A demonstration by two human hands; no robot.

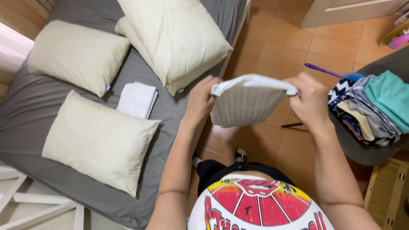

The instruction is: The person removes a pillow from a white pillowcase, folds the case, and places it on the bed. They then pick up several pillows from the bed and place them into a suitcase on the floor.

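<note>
Item: folded cloth, white with fine ribs, held in the air over the floor between bed and chair, at chest height. It hangs folded over at its top edge, the lower part drooping to a rounded corner.

Left hand: fingers clamped on the cloth's upper left corner, thumb side toward the camera.

Right hand: fingers pinched shut on the upper right corner; the two hands keep the top edge taut between them.

Progress, as judged from how things lie: one like piece, a folded white towel, already lies flat on the bed between the pillows, so one piece looks finished; the cloth in hand is part-folded and not yet set down. A pile of clothes (teal, grey and patterned pieces) sits on the chair to the right, loosely heaped, and appears still to be dealt with.

Surroundings: the bed has a grey sheet and carries four cream pillows: one at upper left, one at lower left, and two stacked at the top. A purple stick with a blue tuft lies on the tiled floor near the chair. A dark thin object on the floor below the cloth is too small to tell. The person's printed shirt fills the lower edge.
</note>
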